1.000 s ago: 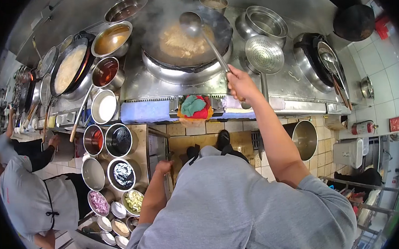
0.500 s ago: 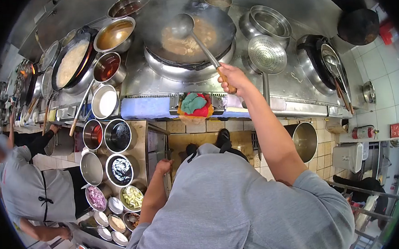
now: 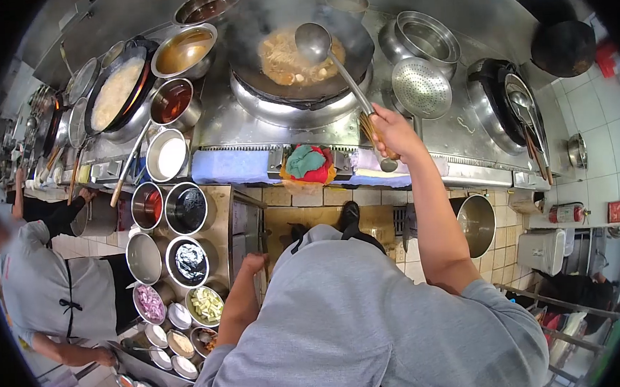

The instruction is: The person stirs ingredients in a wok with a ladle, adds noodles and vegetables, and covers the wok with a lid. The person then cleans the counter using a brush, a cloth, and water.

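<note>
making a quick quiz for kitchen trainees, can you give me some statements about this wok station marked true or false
1. The right hand holds a ladle. True.
2. The wok is empty. False: brownish food lies in it.
3. The ladle reaches out over the wok. True.
4. The purple pieces and the pale green pieces share one container. False: they are in separate bowls.
5. The left hand holds the perforated strainer. False: the strainer sits to the right of the wok, apart from the left hand.
6. A green cloth lies against a red cloth. True.
</note>
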Motion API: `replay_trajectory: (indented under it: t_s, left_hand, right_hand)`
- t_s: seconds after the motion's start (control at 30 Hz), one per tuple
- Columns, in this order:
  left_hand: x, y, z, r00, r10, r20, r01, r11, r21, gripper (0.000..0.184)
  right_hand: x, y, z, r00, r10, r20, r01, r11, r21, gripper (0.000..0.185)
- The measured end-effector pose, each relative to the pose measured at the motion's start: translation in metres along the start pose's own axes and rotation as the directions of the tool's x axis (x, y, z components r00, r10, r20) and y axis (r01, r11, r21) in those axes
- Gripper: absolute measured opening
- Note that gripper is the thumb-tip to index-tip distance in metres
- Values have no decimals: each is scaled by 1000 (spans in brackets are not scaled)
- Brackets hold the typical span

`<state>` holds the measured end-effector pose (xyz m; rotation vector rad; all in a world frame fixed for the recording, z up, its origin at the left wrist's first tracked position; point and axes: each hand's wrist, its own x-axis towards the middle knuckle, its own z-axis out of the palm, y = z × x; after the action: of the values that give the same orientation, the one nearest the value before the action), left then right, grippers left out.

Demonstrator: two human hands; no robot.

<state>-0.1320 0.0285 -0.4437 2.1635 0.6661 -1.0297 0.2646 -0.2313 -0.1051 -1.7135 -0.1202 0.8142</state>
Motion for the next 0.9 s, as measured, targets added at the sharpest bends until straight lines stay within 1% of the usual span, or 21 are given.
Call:
replay_trajectory:
  t_s: [0.03, 0.1, 0.13, 0.17, 0.2, 0.27, 0.33, 0.37, 0.4, 0.43, 0.47, 0.53, 0.57, 0.63, 0.67, 0.7, 0.73, 0.77, 0.8, 0.87, 0.9]
  left_hand:
    - [4, -2, -2, 1000, 0, -6, 0, 1000, 7, 48]
    - [14, -1, -7, 965, 93, -245, -94, 996, 5, 46]
    - [7, 12, -17, 965, 97, -245, -98, 995, 7, 46]
    - [1, 27, -27, 972, -32, -231, -19, 977, -212, 41]
    - [-5, 42, -37, 968, -159, -195, 63, 903, -425, 37]
    - [-6, 47, -40, 963, -148, -226, 51, 922, -384, 37]
    - [-1, 43, -39, 959, -121, -255, 33, 945, -325, 37]
    - [-1, 39, -32, 968, -140, -207, 52, 923, -381, 39]
    - [0, 37, -28, 975, -155, -156, 74, 898, -433, 41]
    - [-18, 48, -39, 975, -204, -87, 174, 948, -266, 46]
    - [-24, 50, -43, 976, -200, -90, 171, 952, -254, 46]
    - [-34, 46, -37, 994, -106, -23, 105, 994, -33, 48]
    - [-24, 25, -21, 994, -104, -24, 103, 994, -24, 48]
    - [15, -25, 10, 991, 70, -115, -53, 989, 140, 52]
    - [3, -13, -1, 990, 74, -118, -56, 988, 145, 52]
    - [-18, 9, -17, 990, -89, -105, 82, 994, -71, 53]
    - [-34, 28, -29, 968, -243, -56, 219, 934, -282, 55]
    - [-33, 27, -28, 969, -240, -58, 215, 935, -283, 55]
    - [-26, 20, -22, 959, -254, -123, 200, 921, -335, 55]
    - [-23, 14, -17, 943, -274, -189, 184, 901, -392, 54]
    - [-27, 17, -16, 946, -279, -167, 169, 860, -482, 51]
  right_hand:
    - [-5, 0, 0, 1000, 28, 11, -29, 997, 75, 48]
    - [-3, 2, -10, 999, 47, 18, -49, 988, 147, 47]
    - [1, 7, -19, 995, 86, 42, -93, 967, 237, 47]
    - [7, 12, -27, 990, 121, 74, -139, 937, 320, 47]
    - [12, 6, -29, 990, 115, 82, -135, 940, 313, 47]
    - [20, -3, -26, 995, 27, -100, -15, 993, 121, 48]
    - [38, -10, -24, 993, -20, -113, 36, 990, 138, 47]
    - [45, -16, -17, 975, -92, -202, 73, 993, -96, 46]
    - [53, -24, -11, 946, -177, -271, 83, 941, -327, 45]
    - [86, -12, -10, 918, -284, -277, 141, 886, -442, 43]
    - [116, 2, -9, 881, -389, -270, 190, 812, -552, 42]
    - [117, -13, 24, 928, -277, -247, 143, 881, -451, 44]
    - [117, -14, 38, 946, -236, -222, 134, 909, -395, 45]
    - [110, -20, 53, 960, -200, -198, 125, 933, -336, 46]
    - [99, -27, 58, 973, -193, -130, 118, 890, -440, 46]
    - [92, -32, 59, 982, -178, -63, 117, 834, -540, 47]
    - [94, -26, 54, 981, -183, -66, 119, 832, -542, 47]
    - [100, -10, 43, 937, -347, -45, 201, 638, -743, 47]
    - [102, -2, 32, 870, -493, 21, 242, 389, -889, 48]
    - [71, -26, 7, 922, -386, -19, 144, 390, -910, 47]
    - [70, -26, -2, 908, -418, -23, 127, 326, -937, 48]
